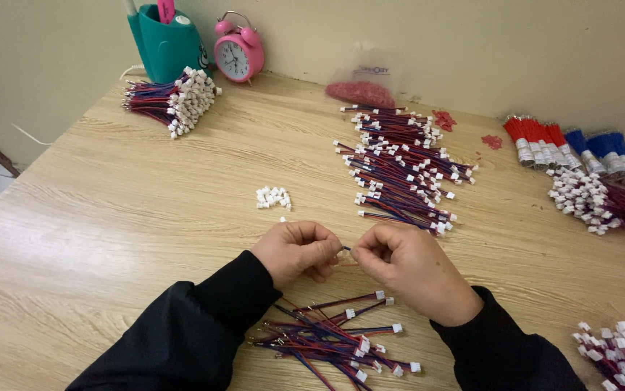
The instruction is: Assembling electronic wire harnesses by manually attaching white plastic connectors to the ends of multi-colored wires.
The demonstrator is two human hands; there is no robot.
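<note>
Wire [346, 249], thin and short, spans left to right between our hands above the counter [109, 239]; left hand [298, 251] and right hand [406, 268] both pinch it, equally near; loose white connectors [273, 197] lie just beyond, toward the far left.

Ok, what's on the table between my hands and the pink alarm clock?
Head view: only a small cluster of loose white connectors on bare table.
</note>
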